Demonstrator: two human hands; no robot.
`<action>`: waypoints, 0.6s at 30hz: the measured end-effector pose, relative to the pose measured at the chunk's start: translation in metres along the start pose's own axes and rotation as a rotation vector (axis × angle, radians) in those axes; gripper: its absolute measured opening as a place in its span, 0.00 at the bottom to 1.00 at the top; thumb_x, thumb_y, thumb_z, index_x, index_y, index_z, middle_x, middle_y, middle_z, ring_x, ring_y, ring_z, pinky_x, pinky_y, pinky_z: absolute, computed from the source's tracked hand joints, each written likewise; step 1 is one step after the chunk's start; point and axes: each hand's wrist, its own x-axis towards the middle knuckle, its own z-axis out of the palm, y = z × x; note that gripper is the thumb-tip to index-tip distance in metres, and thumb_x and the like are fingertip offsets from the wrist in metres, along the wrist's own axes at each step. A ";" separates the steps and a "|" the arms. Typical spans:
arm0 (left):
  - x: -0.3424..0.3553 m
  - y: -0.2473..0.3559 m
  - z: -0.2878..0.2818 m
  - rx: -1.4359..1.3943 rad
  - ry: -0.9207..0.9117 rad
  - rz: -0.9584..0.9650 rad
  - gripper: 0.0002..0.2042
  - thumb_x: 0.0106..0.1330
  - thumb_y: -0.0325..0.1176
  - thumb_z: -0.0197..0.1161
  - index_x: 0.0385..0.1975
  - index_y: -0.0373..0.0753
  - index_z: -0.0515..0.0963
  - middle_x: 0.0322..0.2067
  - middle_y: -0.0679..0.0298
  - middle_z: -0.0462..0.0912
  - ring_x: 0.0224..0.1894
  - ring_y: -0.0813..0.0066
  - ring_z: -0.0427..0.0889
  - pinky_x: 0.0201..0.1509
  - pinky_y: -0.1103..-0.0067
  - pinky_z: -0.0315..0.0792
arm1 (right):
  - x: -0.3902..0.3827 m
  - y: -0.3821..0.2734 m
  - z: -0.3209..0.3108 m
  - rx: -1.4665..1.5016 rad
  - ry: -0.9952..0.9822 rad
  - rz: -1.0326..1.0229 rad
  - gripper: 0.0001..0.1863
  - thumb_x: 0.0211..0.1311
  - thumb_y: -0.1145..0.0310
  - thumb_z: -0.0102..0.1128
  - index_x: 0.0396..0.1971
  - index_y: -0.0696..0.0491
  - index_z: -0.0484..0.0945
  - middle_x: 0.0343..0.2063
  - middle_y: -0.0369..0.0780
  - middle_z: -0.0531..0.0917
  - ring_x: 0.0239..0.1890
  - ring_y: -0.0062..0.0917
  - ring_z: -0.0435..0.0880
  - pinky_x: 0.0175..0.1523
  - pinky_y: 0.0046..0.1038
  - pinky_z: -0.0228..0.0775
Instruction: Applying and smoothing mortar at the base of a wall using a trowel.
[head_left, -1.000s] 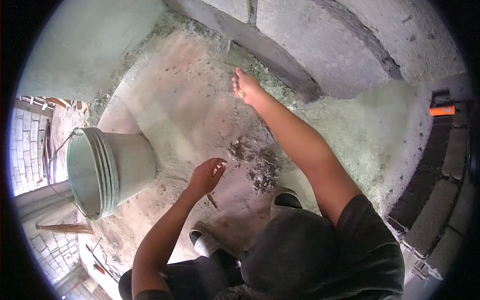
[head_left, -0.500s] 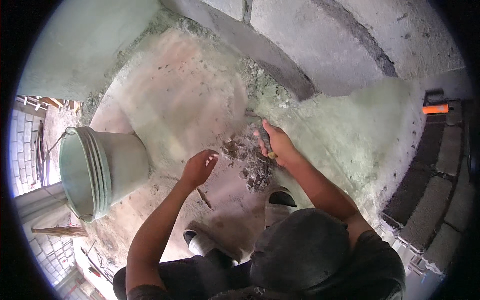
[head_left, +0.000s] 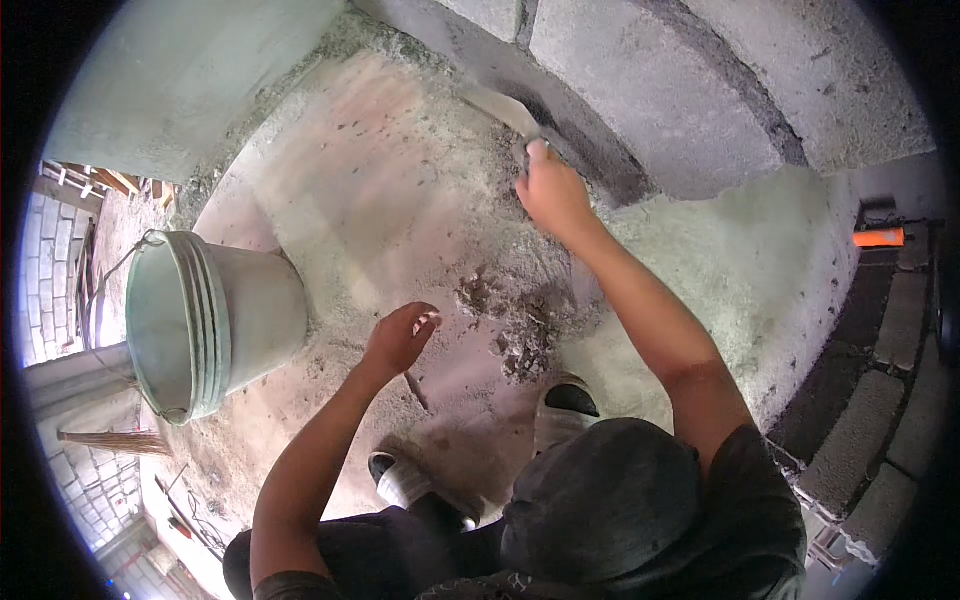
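Note:
My right hand (head_left: 551,185) grips a trowel (head_left: 500,108) along the rubble-strewn foot of a block wall (head_left: 660,85), its pale blade pointing up-left. My left hand (head_left: 402,338) hangs loosely curled over the dusty floor (head_left: 330,170), thumb apart from the fingers and nothing visible held. A loose pile of crumbled grey debris (head_left: 520,335) lies between my hands, nearer my left. A thin stick (head_left: 417,395) lies below my left hand.
A whitish bucket (head_left: 250,315) with a wire handle stands at left, near a straw broom (head_left: 110,440). My feet are below. Concrete blocks (head_left: 850,430) and an orange cylindrical object (head_left: 878,237) are at right; a plastered surface (head_left: 180,90) rises upper left, with lumber (head_left: 120,182) beyond.
My right hand first drew the trowel back toward the debris pile, then moved up and forward again to the wall's foot. My left hand has shifted slightly left and stays curled.

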 end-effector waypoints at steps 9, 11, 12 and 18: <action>0.001 0.003 0.008 -0.012 0.017 0.114 0.13 0.73 0.41 0.57 0.49 0.41 0.78 0.42 0.56 0.84 0.41 0.64 0.85 0.45 0.71 0.78 | 0.016 0.015 0.047 0.038 -0.155 0.185 0.19 0.65 0.74 0.50 0.53 0.63 0.60 0.36 0.61 0.81 0.36 0.52 0.85 0.40 0.48 0.78; 0.000 0.001 0.007 -0.035 0.039 0.125 0.13 0.73 0.40 0.57 0.48 0.40 0.78 0.42 0.56 0.84 0.42 0.63 0.85 0.45 0.71 0.78 | -0.011 0.016 0.043 0.108 -0.164 0.217 0.20 0.65 0.73 0.51 0.53 0.62 0.59 0.35 0.61 0.81 0.36 0.53 0.84 0.40 0.49 0.77; 0.002 0.002 0.006 -0.036 0.038 0.134 0.13 0.73 0.40 0.57 0.48 0.40 0.78 0.42 0.56 0.84 0.42 0.63 0.85 0.45 0.71 0.78 | -0.027 0.017 0.039 0.174 -0.167 0.253 0.21 0.65 0.72 0.52 0.54 0.62 0.58 0.35 0.61 0.81 0.35 0.54 0.84 0.39 0.49 0.76; 0.002 -0.009 0.013 -0.018 -0.015 0.070 0.12 0.71 0.38 0.57 0.47 0.40 0.79 0.43 0.57 0.84 0.41 0.60 0.84 0.48 0.68 0.77 | -0.080 0.004 0.027 0.259 -0.168 0.196 0.21 0.64 0.70 0.57 0.51 0.60 0.58 0.33 0.59 0.81 0.36 0.57 0.82 0.41 0.51 0.74</action>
